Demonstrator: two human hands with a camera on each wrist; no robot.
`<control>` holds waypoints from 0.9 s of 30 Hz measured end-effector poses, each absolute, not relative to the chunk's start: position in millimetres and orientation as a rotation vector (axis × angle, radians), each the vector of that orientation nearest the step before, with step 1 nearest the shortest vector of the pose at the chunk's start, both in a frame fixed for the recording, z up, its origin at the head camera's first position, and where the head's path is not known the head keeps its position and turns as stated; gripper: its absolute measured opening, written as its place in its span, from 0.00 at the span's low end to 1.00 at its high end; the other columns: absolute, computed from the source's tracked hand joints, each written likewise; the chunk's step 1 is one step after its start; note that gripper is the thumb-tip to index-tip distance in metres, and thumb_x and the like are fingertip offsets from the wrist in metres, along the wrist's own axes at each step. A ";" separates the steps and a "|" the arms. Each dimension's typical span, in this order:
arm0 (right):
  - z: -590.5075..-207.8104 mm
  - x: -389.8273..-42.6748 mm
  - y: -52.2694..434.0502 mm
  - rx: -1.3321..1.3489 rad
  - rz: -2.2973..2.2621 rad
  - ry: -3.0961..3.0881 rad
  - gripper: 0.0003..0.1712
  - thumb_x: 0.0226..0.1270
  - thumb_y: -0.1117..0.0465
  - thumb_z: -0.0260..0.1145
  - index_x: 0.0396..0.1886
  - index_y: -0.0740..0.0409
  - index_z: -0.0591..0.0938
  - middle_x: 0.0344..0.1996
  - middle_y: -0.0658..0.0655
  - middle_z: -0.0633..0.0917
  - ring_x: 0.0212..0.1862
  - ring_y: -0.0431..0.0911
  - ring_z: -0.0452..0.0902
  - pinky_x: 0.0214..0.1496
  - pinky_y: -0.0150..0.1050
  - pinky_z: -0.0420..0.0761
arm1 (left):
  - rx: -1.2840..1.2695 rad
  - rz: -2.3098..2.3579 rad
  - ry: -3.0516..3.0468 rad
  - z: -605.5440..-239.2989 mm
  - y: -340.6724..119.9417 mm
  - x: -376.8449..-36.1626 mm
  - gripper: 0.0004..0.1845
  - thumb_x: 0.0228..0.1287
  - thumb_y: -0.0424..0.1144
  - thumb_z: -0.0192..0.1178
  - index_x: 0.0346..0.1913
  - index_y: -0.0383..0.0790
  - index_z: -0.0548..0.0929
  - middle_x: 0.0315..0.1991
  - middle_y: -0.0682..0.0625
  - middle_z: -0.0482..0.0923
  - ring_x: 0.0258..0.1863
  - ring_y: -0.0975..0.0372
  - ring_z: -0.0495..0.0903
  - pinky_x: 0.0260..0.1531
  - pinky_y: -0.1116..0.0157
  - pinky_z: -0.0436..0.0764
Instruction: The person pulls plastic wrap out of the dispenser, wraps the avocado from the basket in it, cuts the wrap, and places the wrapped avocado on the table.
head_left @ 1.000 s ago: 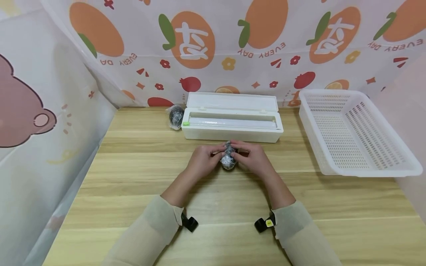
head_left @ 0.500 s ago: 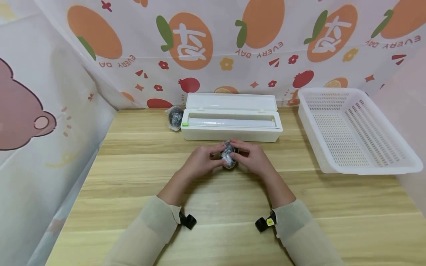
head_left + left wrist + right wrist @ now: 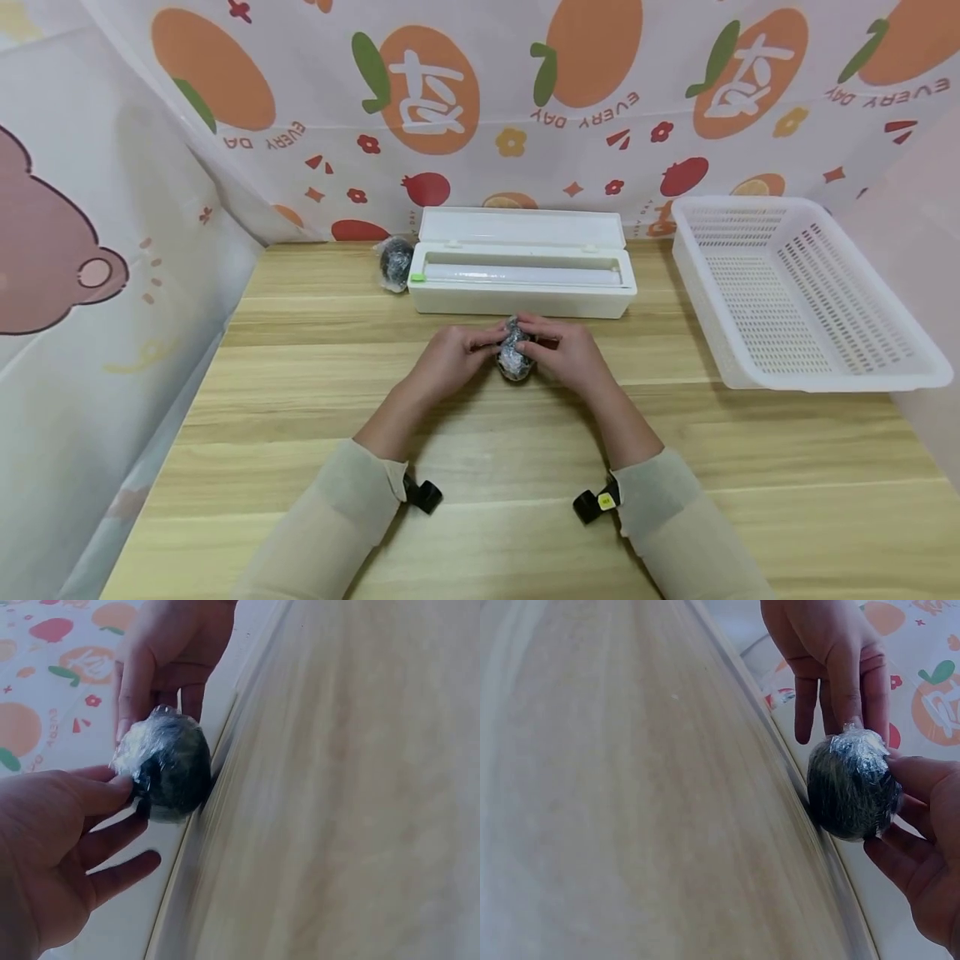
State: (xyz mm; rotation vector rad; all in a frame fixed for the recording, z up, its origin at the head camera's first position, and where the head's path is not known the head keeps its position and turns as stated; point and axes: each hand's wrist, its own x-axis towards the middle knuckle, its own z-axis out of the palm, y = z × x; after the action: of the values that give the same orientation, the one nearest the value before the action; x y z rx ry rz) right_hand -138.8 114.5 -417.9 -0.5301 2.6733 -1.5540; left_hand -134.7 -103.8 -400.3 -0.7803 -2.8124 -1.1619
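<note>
A dark round ball wrapped in clear film (image 3: 514, 357) sits between both hands just above the wooden table (image 3: 300, 400), in front of the white film dispenser box (image 3: 522, 283). My left hand (image 3: 457, 354) pinches the ball (image 3: 169, 769) from the left with thumb and fingertips. My right hand (image 3: 562, 350) holds the ball (image 3: 853, 784) from the right, its fingers laid along the ball's top and side. The film is bunched at the ball's top.
A second film-wrapped dark ball (image 3: 395, 262) lies at the dispenser's left end. The dispenser lid stands open, with the film roll (image 3: 521, 274) showing. A white perforated basket (image 3: 795, 292) stands at the right. Patterned sheets wall the back and left.
The hands and ball have stayed in place; the fingers have shifted slightly around the ball's top.
</note>
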 end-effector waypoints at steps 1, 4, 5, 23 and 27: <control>-417.9 -138.9 114.3 -0.525 -1.552 2.684 0.23 0.62 0.47 0.72 0.55 0.48 0.85 0.61 0.43 0.80 0.65 0.44 0.74 0.66 0.44 0.74 | -0.787 -1.146 -2.797 -400.6 -103.4 -135.1 0.16 0.66 0.35 0.64 0.56 0.48 0.83 0.61 0.54 0.77 0.58 0.57 0.80 0.57 0.59 0.78; -417.7 -140.4 113.6 -0.528 -1.553 2.714 0.22 0.62 0.49 0.72 0.54 0.50 0.86 0.60 0.46 0.81 0.64 0.46 0.75 0.62 0.44 0.78 | -0.785 -1.140 -2.757 -401.0 -101.7 -135.8 0.16 0.66 0.33 0.63 0.55 0.44 0.84 0.61 0.49 0.78 0.59 0.55 0.79 0.57 0.57 0.78; -417.7 -141.1 113.3 -0.534 -1.554 2.725 0.21 0.62 0.49 0.72 0.53 0.51 0.86 0.59 0.47 0.82 0.62 0.46 0.76 0.60 0.44 0.79 | -0.769 -1.147 -2.746 -401.2 -101.1 -135.8 0.15 0.65 0.32 0.64 0.55 0.43 0.85 0.61 0.48 0.78 0.59 0.54 0.79 0.58 0.57 0.78; -418.6 -144.3 117.9 -0.572 -1.378 2.806 0.30 0.59 0.51 0.74 0.62 0.51 0.80 0.53 0.54 0.76 0.53 0.50 0.74 0.57 0.50 0.77 | -0.558 -1.147 -2.782 -399.3 -102.0 -135.9 0.25 0.55 0.41 0.74 0.57 0.41 0.82 0.54 0.48 0.78 0.53 0.55 0.78 0.56 0.56 0.78; -419.3 -144.1 119.5 -0.593 -1.350 2.772 0.34 0.52 0.60 0.78 0.61 0.49 0.79 0.53 0.55 0.75 0.56 0.51 0.73 0.64 0.54 0.73 | -0.526 -1.192 -2.805 -401.1 -101.1 -137.5 0.26 0.53 0.35 0.74 0.57 0.41 0.82 0.56 0.47 0.76 0.56 0.53 0.77 0.58 0.54 0.76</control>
State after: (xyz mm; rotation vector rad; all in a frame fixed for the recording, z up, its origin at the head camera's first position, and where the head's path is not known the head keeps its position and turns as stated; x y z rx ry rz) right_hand -144.1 119.5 -419.3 -0.5933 2.7716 -1.3502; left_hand -137.5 -101.1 -401.1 -0.5261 -2.8053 -1.1915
